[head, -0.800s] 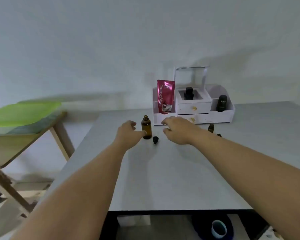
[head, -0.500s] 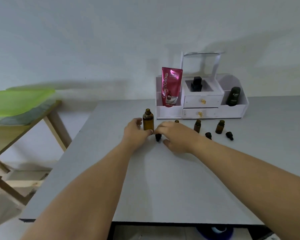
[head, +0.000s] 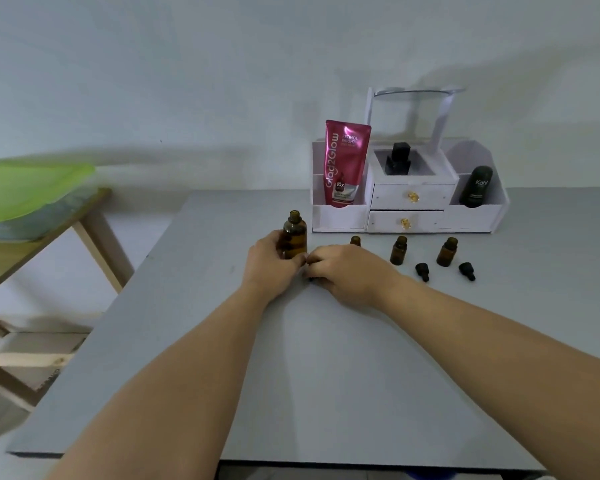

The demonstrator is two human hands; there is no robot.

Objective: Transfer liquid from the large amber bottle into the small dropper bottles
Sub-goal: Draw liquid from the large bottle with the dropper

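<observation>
Item: amber bottle point(head: 294, 239), uncapped, upright on counter point(head: 326, 358) | left hand point(head: 274, 263) wraps it | right hand point(head: 350, 271) curled over cap point(head: 310, 279), grip unclear | dropper bottles point(head: 399, 251) open, just right | risk: crowded knuckles may nudge the open bottle and spill it.

Both forearms are stretched forward. The left hand point(head: 272, 263) is wrapped round the amber bottle point(head: 294, 237); the right hand point(head: 349, 271) is curled down over a dark cap point(head: 310, 279).

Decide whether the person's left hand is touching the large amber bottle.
Touching. The head view shows the left hand curled round the lower body of the large amber bottle, with no gap between them.
</observation>
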